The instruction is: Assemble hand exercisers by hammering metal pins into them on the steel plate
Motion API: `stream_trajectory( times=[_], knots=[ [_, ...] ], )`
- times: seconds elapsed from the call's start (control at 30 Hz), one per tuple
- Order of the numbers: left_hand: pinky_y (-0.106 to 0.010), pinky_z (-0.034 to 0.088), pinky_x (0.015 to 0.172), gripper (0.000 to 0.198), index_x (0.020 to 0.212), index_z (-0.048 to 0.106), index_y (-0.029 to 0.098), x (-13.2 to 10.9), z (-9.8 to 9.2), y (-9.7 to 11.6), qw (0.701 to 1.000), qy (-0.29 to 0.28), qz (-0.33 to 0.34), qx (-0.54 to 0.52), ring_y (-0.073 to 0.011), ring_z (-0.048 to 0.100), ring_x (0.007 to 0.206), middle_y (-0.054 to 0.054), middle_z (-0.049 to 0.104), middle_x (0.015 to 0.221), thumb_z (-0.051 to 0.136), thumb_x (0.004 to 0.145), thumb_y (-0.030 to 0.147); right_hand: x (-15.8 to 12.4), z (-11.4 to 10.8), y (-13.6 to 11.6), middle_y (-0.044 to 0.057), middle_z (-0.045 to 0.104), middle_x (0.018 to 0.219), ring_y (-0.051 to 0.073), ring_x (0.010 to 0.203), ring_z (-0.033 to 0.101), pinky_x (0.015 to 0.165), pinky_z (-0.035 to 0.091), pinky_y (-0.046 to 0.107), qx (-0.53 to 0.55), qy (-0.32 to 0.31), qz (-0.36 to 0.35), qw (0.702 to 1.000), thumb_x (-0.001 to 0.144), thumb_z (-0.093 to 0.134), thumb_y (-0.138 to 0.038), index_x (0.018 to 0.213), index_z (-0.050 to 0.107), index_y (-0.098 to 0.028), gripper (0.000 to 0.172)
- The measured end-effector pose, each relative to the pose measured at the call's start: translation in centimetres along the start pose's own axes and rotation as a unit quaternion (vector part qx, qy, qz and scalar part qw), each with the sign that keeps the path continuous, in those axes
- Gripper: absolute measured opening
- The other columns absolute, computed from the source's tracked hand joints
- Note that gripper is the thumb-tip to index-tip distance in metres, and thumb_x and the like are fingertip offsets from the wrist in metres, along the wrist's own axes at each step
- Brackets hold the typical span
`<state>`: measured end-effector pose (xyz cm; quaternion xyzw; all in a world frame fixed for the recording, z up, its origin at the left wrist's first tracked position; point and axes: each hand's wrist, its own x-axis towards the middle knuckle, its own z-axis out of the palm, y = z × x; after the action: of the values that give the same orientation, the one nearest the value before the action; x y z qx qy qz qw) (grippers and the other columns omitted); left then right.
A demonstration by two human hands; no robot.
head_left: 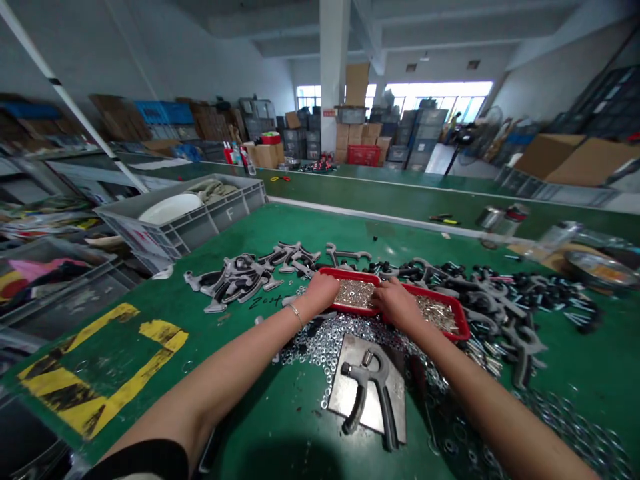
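Note:
My left hand (pixel 323 291) is closed at the left end of a red tray (pixel 356 310) full of small shiny metal parts. At that tray's right end my right hand (pixel 396 303) has its fingers curled down, beside a second red tray (pixel 464 323) holding small metal pieces. Both sets of fingertips are hidden, so I cannot tell whether they grip the rim or small parts. Nearer me, a grey and black hand gripper exerciser (pixel 373 393) lies on a metal plate (pixel 345 393). Many loose nuts (pixel 320 340) are spread in front of the trays.
Grey handle parts (pixel 245 277) are heaped at the left, and more handles (pixel 520 343) lie at the right by black-headed bolts (pixel 575 300). A grey crate (pixel 215 223) stands at the back left. Yellow-black tape (pixel 125 393) marks the green table. A metal bowl (pixel 600 270) sits far right.

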<state>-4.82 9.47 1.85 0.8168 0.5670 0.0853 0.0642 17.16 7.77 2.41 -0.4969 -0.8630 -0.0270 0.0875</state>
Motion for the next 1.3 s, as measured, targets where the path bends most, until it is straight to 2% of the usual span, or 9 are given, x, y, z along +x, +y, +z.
stream_trajectory(
  times=[0.17,0.33,0.5,0.63,0.73,0.83,1.03,1.1,1.3],
  knots=[
    [-0.042,0.039,0.098,0.017,0.091,0.069,0.013,-0.5,0.8,-0.7,0.998,0.033,-0.021,-0.052,-0.0288,0.059,0.107,-0.016,0.069,0.101,0.053,0.084,0.011,1.9,2.1,0.0,0.013,0.069,0.086,0.028,0.093,0.054,0.079,0.043,0.035,-0.009,-0.024,-0.002,1.000,0.083,0.065,-0.018,0.078,0.070,-0.017,0.007],
    [-0.029,0.047,0.079,0.016,0.094,0.064,0.014,-0.9,-0.1,-0.2,0.986,0.047,-0.039,-0.157,-0.0194,0.064,0.087,-0.008,0.070,0.094,0.052,0.083,0.012,1.5,2.8,0.3,0.012,0.070,0.093,0.029,0.095,0.053,0.079,0.041,0.035,0.017,-0.017,0.044,0.999,0.087,0.061,-0.025,0.086,0.069,-0.019,0.010],
    [-0.023,0.045,0.065,0.009,0.088,0.064,0.015,-7.0,0.2,2.7,0.962,-0.021,0.017,-0.272,-0.0144,0.063,0.073,-0.002,0.070,0.082,0.056,0.087,0.019,2.0,3.2,0.0,0.014,0.071,0.088,0.029,0.095,0.054,0.085,0.040,0.038,0.093,0.012,0.093,0.991,0.084,0.060,-0.018,0.079,0.065,-0.018,0.007],
    [-0.029,0.043,0.080,0.009,0.086,0.065,0.017,-12.1,2.1,6.0,0.951,-0.043,0.096,-0.290,-0.0167,0.061,0.085,-0.002,0.068,0.087,0.056,0.090,0.019,1.3,1.7,-1.1,0.013,0.070,0.093,0.028,0.096,0.057,0.089,0.040,0.040,0.199,0.059,0.118,0.971,0.085,0.057,-0.018,0.083,0.060,-0.018,0.003],
    [-0.036,0.037,0.093,0.008,0.088,0.065,0.018,-13.3,3.7,7.7,0.971,0.003,0.100,-0.219,-0.0203,0.057,0.098,-0.004,0.066,0.096,0.059,0.092,0.022,-2.0,0.1,-2.4,0.007,0.068,0.091,0.022,0.085,0.062,0.080,0.046,0.035,0.306,0.077,0.129,0.940,0.089,0.053,-0.026,0.092,0.055,-0.020,0.007],
    [-0.039,0.036,0.092,0.009,0.088,0.065,0.018,-13.4,4.8,8.5,0.981,0.021,0.093,-0.171,-0.0220,0.055,0.099,-0.004,0.066,0.095,0.060,0.092,0.025,-7.6,-0.6,-3.3,0.002,0.067,0.083,0.018,0.071,0.064,0.068,0.051,0.030,0.408,0.062,0.149,0.899,0.089,0.053,-0.036,0.091,0.055,-0.021,0.015],
    [-0.039,0.036,0.090,0.016,0.094,0.065,0.016,-14.1,5.4,8.2,0.978,0.064,0.153,-0.129,-0.0213,0.055,0.094,-0.004,0.068,0.095,0.053,0.097,0.025,-17.4,1.2,-4.4,0.002,0.066,0.071,0.019,0.066,0.065,0.064,0.052,0.032,0.507,0.035,0.226,0.831,0.084,0.058,-0.043,0.081,0.061,-0.020,0.024],
    [-0.039,0.036,0.088,0.018,0.096,0.065,0.016,-14.1,5.4,8.1,0.976,0.074,0.179,-0.099,-0.0215,0.055,0.093,-0.005,0.068,0.095,0.049,0.098,0.025,-18.5,1.6,-4.9,0.002,0.066,0.072,0.019,0.066,0.064,0.064,0.052,0.032,0.532,0.028,0.237,0.813,0.082,0.062,-0.043,0.082,0.062,-0.019,0.025],
    [-0.040,0.038,0.080,0.023,0.087,0.063,0.013,-12.9,5.0,8.2,0.953,0.067,0.283,0.082,-0.0233,0.055,0.084,-0.008,0.064,0.085,0.044,0.098,0.018,-17.7,0.8,-5.7,-0.001,0.064,0.064,0.016,0.060,0.063,0.062,0.048,0.029,0.654,-0.001,0.272,0.706,0.076,0.073,-0.044,0.078,0.059,-0.019,0.029]
  ],
)
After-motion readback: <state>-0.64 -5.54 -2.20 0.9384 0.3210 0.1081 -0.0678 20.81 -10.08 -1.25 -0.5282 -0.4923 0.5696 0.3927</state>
